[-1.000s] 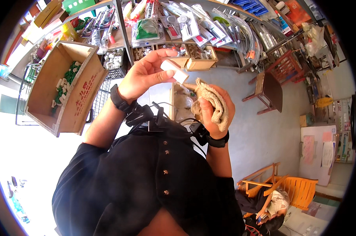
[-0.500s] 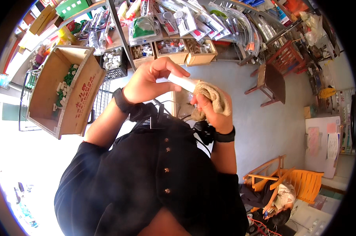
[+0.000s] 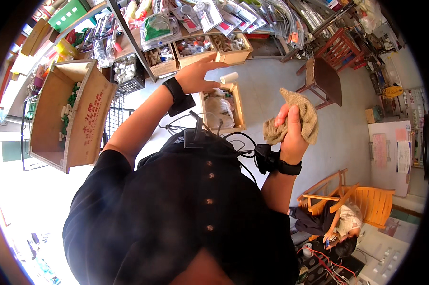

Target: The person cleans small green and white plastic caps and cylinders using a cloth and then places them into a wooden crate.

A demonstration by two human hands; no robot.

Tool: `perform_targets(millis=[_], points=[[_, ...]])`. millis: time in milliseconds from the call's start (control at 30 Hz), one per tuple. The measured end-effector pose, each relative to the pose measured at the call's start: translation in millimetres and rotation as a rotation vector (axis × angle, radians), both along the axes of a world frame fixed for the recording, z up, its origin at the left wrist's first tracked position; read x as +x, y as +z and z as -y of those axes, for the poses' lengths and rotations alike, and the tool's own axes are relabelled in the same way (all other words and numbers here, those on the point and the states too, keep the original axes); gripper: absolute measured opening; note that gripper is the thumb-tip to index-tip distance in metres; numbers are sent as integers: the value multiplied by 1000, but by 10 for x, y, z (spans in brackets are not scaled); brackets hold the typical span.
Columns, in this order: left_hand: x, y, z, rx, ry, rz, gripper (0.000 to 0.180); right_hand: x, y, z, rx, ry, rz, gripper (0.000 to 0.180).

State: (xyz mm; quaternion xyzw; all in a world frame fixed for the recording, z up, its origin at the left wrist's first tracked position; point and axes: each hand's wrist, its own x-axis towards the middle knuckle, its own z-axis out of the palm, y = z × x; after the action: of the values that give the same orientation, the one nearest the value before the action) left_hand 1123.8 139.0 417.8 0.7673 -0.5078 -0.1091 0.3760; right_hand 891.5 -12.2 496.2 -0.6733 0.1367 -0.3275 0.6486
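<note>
My left hand [image 3: 200, 76] is stretched forward, its fingers apart and holding nothing. Just off its fingertips is a short white plastic tube [image 3: 229, 77], apparently a pipe fitting; whether it is in the air or resting on the edge below cannot be told. Under it stands a small wooden box [image 3: 240, 108] with clear plastic bags and small items inside. Off to the right, my right hand [image 3: 294, 135] is closed round a bunched tan cloth [image 3: 305, 111], thumb pressed on top.
A large wooden crate [image 3: 88, 116] with green and white fittings stands at left, beside a black basket [image 3: 131, 85] of white fittings. Drawers of fittings [image 3: 193, 61] line the shelf ahead. A dark chair [image 3: 321, 80] stands right; a person sits on a wooden chair [image 3: 373, 204] at lower right.
My left hand has let go of the white tube and reached forward. My right hand, with the cloth, has moved right, away from the tube. The small wooden box shows more fully.
</note>
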Motion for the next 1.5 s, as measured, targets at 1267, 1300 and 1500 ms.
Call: perform_targets(millis=[1267, 1300, 1500], points=[[2529, -1441, -4928, 1113, 521, 199, 66, 656, 64, -1038, -23, 109, -187, 23], [2530, -1544, -4922, 1073, 546, 113, 60, 662, 60, -1053, -34, 106, -166, 24], [2490, -1871, -4900, 882, 773, -128, 46, 712, 28, -1096, -85, 110, -93, 16]])
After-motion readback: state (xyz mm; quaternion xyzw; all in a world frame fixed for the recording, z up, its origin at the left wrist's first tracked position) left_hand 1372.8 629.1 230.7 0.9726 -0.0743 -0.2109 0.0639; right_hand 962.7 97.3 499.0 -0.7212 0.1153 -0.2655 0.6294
